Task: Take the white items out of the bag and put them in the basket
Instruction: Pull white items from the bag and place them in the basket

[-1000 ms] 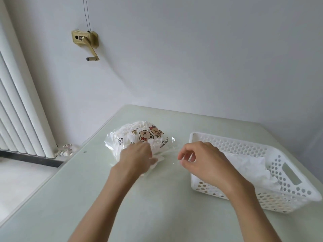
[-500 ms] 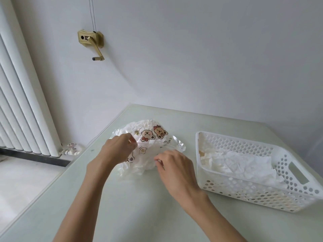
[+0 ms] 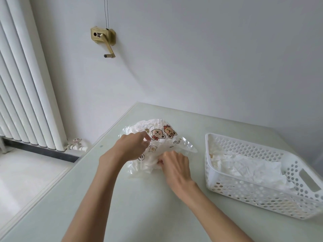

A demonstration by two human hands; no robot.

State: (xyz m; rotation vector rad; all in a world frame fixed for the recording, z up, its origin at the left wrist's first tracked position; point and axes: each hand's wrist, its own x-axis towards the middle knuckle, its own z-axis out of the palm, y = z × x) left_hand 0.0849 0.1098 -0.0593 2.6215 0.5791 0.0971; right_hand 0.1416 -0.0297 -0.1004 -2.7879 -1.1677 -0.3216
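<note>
Clear plastic bag (image 3: 157,145): printed with 2 cartoon bears, it lies on the table between my 2 hands, its open end towards me.
Left hand (image 3: 130,145): my fingers are curled and pinch the bag's film at its upper left side, holding that part up off the table.
Right hand (image 3: 174,164): my fingertips are curled at the bag's mouth, pinching the white items there; I cannot tell whether I hold the film as well.
White items in bag (image 3: 148,165): a crumpled white bunch shows through the plastic, just left of my right fingertips and below my left hand; more white fills the far end of the bag beyond my left hand.
Basket (image 3: 262,194): white plastic with round holes and a slot handle at its near right end, it stands to the right of my right hand, near it but apart.
White items in basket (image 3: 248,167): crumpled white pieces lie inside, along the bottom and up against the left wall.
Table (image 3: 122,215): pale green and smooth, under both my forearms.
Radiator (image 3: 22,93): white ribbed tubes, far to the left of my left hand, with a valve (image 3: 76,143) at the foot.
Crank (image 3: 104,41): a brass-coloured winder fixed on the wall well beyond my left hand, with a thin cord running up from it.
</note>
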